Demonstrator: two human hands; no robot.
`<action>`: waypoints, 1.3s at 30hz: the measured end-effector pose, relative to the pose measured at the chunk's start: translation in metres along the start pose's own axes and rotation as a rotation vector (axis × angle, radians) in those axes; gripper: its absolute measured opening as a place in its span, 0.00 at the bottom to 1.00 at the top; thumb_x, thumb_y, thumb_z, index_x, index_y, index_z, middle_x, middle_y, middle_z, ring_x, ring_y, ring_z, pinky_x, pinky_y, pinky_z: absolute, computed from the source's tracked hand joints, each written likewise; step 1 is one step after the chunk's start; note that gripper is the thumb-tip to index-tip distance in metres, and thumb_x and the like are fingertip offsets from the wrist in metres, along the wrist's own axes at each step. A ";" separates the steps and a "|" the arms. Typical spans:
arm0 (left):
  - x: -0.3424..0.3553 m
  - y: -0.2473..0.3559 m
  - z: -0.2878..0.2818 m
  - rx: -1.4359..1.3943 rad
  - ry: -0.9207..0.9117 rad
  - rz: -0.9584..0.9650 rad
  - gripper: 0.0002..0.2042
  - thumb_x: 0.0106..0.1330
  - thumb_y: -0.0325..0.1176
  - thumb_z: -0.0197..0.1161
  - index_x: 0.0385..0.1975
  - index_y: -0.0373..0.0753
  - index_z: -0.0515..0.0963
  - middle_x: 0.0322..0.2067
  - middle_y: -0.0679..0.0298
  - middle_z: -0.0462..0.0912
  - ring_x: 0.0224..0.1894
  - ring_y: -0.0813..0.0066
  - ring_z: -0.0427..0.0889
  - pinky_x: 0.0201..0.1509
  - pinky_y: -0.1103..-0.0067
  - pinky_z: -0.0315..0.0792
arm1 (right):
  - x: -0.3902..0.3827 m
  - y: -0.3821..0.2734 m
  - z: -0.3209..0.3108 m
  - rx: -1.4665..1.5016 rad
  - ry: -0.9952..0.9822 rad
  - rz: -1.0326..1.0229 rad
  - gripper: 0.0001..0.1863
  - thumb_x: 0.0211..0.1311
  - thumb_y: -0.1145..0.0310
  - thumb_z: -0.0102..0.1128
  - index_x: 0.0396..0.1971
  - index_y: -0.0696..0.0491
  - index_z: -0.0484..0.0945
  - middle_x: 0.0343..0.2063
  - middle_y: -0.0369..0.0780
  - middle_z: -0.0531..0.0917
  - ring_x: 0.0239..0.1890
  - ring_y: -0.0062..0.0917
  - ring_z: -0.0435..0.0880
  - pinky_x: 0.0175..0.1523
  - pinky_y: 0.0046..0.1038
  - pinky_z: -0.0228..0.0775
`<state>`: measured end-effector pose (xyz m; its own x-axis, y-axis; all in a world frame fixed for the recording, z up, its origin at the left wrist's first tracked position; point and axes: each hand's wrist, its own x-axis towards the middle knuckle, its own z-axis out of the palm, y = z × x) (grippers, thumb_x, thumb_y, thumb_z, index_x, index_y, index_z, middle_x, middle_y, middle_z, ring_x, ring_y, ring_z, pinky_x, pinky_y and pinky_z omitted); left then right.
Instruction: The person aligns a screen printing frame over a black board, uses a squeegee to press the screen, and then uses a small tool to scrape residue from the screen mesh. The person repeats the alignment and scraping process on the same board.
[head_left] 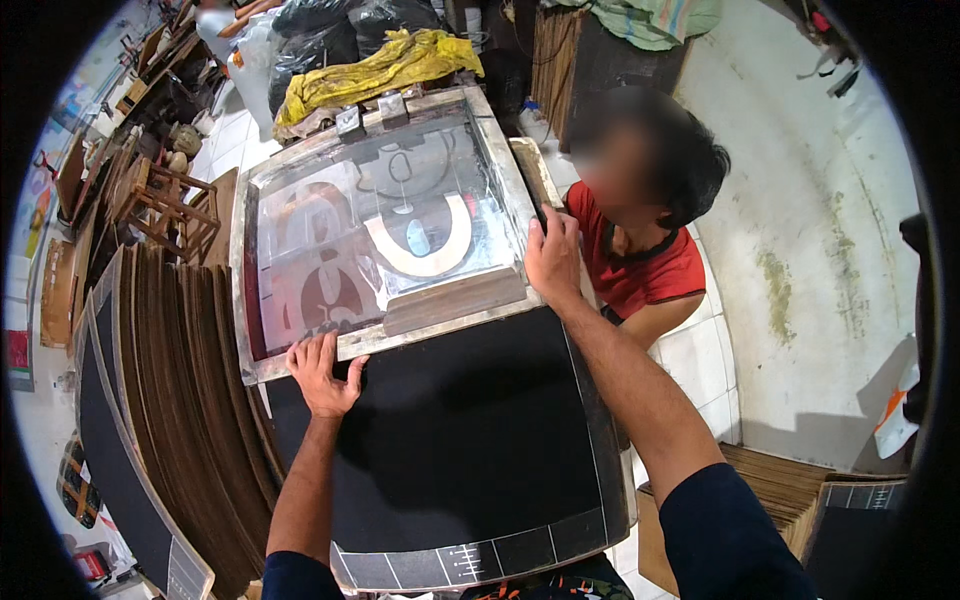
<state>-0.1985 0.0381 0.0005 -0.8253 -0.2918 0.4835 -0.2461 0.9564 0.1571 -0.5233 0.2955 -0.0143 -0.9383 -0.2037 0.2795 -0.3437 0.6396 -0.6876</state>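
A metal-framed printing screen (250,300) lies tilted over a black board (460,440) in front of me. Pale ink shapes show on its mesh, and a wooden squeegee (455,300) rests inside along the near edge. My left hand (322,372) lies flat on the black board, fingers against the frame's near left edge. My right hand (553,258) grips the frame's right side. A person in a red shirt (650,270) crouches just beyond the right side of the screen.
Stacks of brown boards (190,380) stand upright to my left, and more lie at the lower right (780,480). A yellow cloth (380,65) and black bags sit behind the screen. Wooden stools (165,205) stand at the left; a stained wall rises at the right.
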 end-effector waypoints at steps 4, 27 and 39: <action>-0.002 -0.001 -0.001 0.004 -0.006 -0.020 0.30 0.60 0.51 0.74 0.55 0.36 0.80 0.49 0.57 0.82 0.55 0.55 0.78 0.70 0.55 0.59 | -0.012 -0.001 -0.021 0.240 0.148 -0.139 0.21 0.74 0.66 0.56 0.61 0.60 0.76 0.57 0.54 0.76 0.63 0.49 0.75 0.70 0.45 0.66; -0.022 0.049 -0.025 0.068 0.285 0.178 0.34 0.76 0.57 0.59 0.63 0.27 0.77 0.57 0.39 0.82 0.60 0.34 0.78 0.67 0.49 0.70 | -0.514 0.202 -0.433 -0.244 0.016 0.805 0.22 0.68 0.59 0.63 0.59 0.50 0.81 0.49 0.49 0.84 0.56 0.44 0.83 0.63 0.44 0.76; -0.161 0.556 -0.038 -0.521 -0.403 0.388 0.34 0.73 0.41 0.65 0.75 0.33 0.63 0.67 0.37 0.70 0.67 0.37 0.73 0.70 0.52 0.69 | -0.478 0.288 -0.666 -0.078 0.389 0.832 0.17 0.72 0.58 0.61 0.54 0.47 0.85 0.43 0.43 0.90 0.48 0.32 0.89 0.54 0.33 0.81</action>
<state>-0.1832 0.6159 0.0427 -0.9500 0.1861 0.2508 0.2882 0.8318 0.4743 -0.1475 1.0710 0.1008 -0.7979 0.5987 -0.0697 0.4530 0.5194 -0.7246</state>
